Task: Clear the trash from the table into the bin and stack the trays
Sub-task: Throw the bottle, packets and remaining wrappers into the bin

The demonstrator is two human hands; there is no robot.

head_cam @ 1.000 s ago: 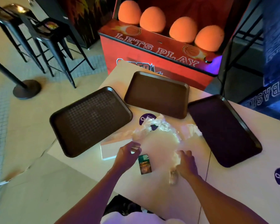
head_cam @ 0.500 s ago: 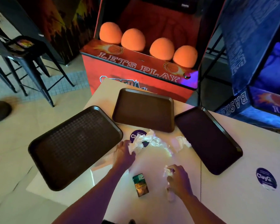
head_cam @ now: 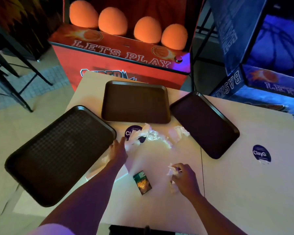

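Note:
Three dark brown trays lie flat and apart on a pale table [head_cam: 244, 192]: a left tray [head_cam: 58, 155], a middle tray [head_cam: 136, 102] at the far edge and a right tray [head_cam: 204, 122]. Between them sits crumpled white plastic wrap [head_cam: 151, 134] and a crumpled napkin [head_cam: 178, 133]. My left hand [head_cam: 117, 150] grips the near left end of the plastic wrap. My right hand [head_cam: 183, 177] is closed on a small wad of white tissue [head_cam: 171, 170]. A green cigarette pack [head_cam: 142, 182] lies between my forearms. A white napkin [head_cam: 98, 168] shows under my left forearm.
Round purple stickers [head_cam: 261, 153] mark the tabletop. An orange arcade basketball machine [head_cam: 119, 53] stands just past the far edge, a blue one [head_cam: 270, 73] at the right. Black stools [head_cam: 15, 78] stand on the floor to the left. A dark object [head_cam: 143, 230] sits below the near edge.
My left hand has moved forward from the napkin by the pack and taken hold of the plastic wrap. My right hand has closed on the tissue wad. The view has shifted forward.

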